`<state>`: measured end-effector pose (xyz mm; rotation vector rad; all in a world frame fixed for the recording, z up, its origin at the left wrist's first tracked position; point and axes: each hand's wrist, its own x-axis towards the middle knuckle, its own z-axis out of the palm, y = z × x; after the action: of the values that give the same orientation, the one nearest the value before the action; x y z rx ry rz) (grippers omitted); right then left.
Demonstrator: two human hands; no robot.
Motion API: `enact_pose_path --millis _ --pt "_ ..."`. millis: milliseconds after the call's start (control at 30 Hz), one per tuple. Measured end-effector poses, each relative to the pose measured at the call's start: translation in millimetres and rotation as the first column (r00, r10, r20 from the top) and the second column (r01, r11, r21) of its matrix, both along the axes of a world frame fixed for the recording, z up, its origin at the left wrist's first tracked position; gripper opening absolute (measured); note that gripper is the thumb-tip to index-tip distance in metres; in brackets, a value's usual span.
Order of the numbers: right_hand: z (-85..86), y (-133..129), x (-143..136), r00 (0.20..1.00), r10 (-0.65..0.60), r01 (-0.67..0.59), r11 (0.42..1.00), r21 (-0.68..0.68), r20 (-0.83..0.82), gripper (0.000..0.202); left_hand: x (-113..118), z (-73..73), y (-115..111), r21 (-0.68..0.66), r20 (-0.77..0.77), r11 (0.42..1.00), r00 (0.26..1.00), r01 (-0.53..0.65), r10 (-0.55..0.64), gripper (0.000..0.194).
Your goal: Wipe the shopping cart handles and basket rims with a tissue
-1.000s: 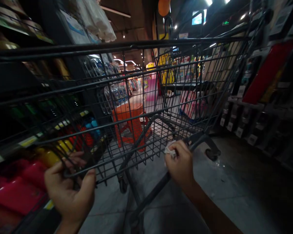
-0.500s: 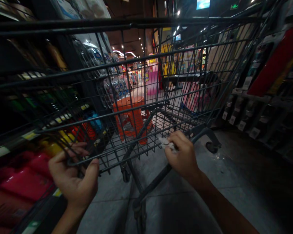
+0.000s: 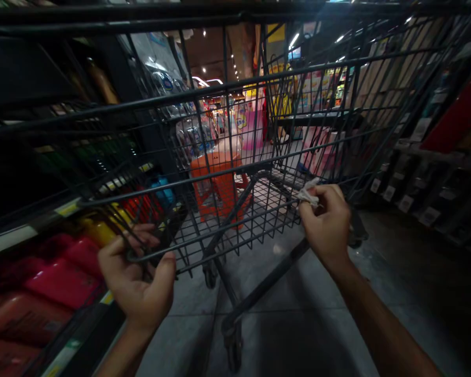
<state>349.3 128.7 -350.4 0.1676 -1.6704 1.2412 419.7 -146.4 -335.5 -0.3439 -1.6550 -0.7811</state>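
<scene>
A dark wire shopping cart (image 3: 220,229) fills the middle of the view, side-on. My left hand (image 3: 141,277) is at the cart's lower left corner, its fingers curled behind the wires and its thumb in front, gripping the basket corner. On the right, my right hand (image 3: 327,222) pinches a crumpled whitish cloth (image 3: 309,193) against the lower side wires of the basket. Part of the cloth sticks out past the fingertips; the rest is hidden in the hand.
Shelves with red bottles (image 3: 63,277) run along the left. Behind the cart wires stands an orange stool (image 3: 215,183). Packaged goods hang on the right (image 3: 419,188). Cart wheels (image 3: 233,348) rest on the grey tiled floor (image 3: 188,335).
My right hand has moved right and up along the cart's lower wires with the cloth. The view has shifted closer to the cart; my left hand stays at the corner.
</scene>
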Motion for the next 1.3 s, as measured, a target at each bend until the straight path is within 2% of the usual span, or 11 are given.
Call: enact_pose_path --millis 133,267,333,433,667,833,933,1067,1167,1300 --pt "9.7 -34.6 30.6 0.978 0.196 -0.183 0.972 0.148 -0.078 0.014 3.6 0.7 4.9 0.042 0.036 0.999 0.999 0.013 -0.015 0.039" --pt "18.4 -64.4 56.4 0.894 0.412 -0.329 0.871 0.365 -0.175 0.021 7.0 0.2 9.7 0.078 0.041 0.997 0.999 0.016 -0.019 0.034" --pt "22.2 -74.0 62.9 0.866 0.453 -0.324 0.830 0.453 -0.210 0.022 8.9 -0.8 11.1 0.091 0.072 0.996 0.997 0.013 -0.020 0.031" --pt "25.3 -78.5 62.1 0.871 0.421 -0.260 0.831 0.491 -0.252 0.022 11.3 -2.5 11.0 0.065 0.076 0.998 0.997 0.011 -0.016 0.032" --pt "18.5 -58.5 42.0 0.913 0.296 -0.139 0.873 0.468 -0.280 0.019 12.0 -3.3 7.8 -0.008 0.062 1.000 0.998 0.007 -0.006 0.032" --pt "17.8 -38.1 34.5 0.966 0.083 0.016 0.925 0.380 -0.243 0.018 9.5 -7.2 5.0 -0.018 0.059 1.000 0.998 0.007 -0.006 0.031" --pt "26.9 -24.4 31.2 0.976 -0.076 0.129 0.956 0.263 -0.204 0.014 9.9 -12.0 4.0 -0.008 0.078 1.000 0.997 -0.006 0.007 0.032" --pt "46.6 -11.0 19.8 0.955 -0.237 0.234 0.971 -0.037 -0.180 0.017 12.5 -18.8 5.6 0.002 0.105 0.999 0.994 -0.036 0.036 0.037" --pt "59.8 -11.0 9.6 0.969 -0.220 0.207 0.972 -0.116 -0.117 0.024 13.5 -23.1 6.8 -0.009 0.090 0.999 0.995 -0.047 0.048 0.046" --pt "65.4 -29.4 12.8 0.995 -0.098 0.096 0.989 -0.116 -0.019 0.012 16.5 -26.2 6.8 0.006 0.158 1.000 0.987 -0.003 0.002 0.055"
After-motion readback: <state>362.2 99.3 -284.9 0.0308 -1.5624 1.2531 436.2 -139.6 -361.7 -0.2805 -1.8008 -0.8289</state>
